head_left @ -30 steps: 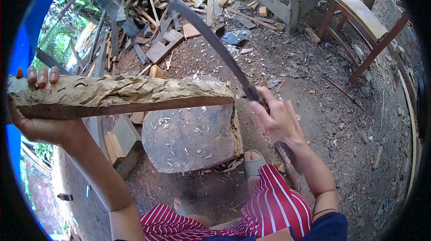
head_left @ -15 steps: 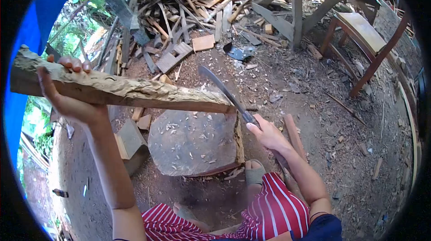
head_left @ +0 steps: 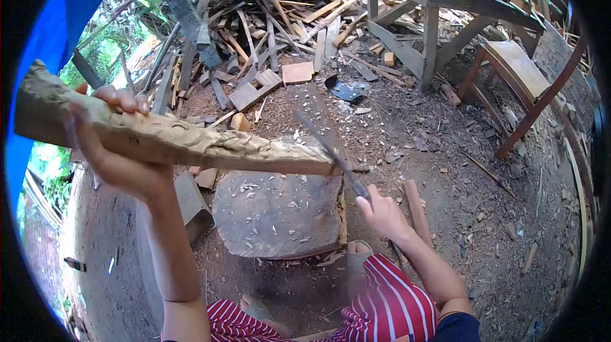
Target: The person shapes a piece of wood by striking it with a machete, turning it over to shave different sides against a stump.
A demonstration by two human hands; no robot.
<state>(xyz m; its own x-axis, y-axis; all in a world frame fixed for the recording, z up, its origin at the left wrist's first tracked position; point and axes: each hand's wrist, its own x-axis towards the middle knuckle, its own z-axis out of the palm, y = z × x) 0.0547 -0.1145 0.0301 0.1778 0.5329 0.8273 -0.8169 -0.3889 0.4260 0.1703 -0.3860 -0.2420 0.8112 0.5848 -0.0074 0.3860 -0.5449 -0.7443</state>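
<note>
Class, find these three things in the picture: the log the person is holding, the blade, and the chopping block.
log (head_left: pixel 184 141), head view, on the rough bark midway along it
blade (head_left: pixel 321 144), head view, on the metal just above the log's end
chopping block (head_left: pixel 277 214), head view, on its flat, chip-strewn top

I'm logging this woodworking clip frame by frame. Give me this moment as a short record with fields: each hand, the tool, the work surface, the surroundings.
left hand: grips the bark-covered log, held raised and slanting
right hand: grips the machete by its handle
machete: blade at the log's lower end
work surface: chopping block, strewn with chips
surroundings: scrap wood pile; wooden chair
</note>
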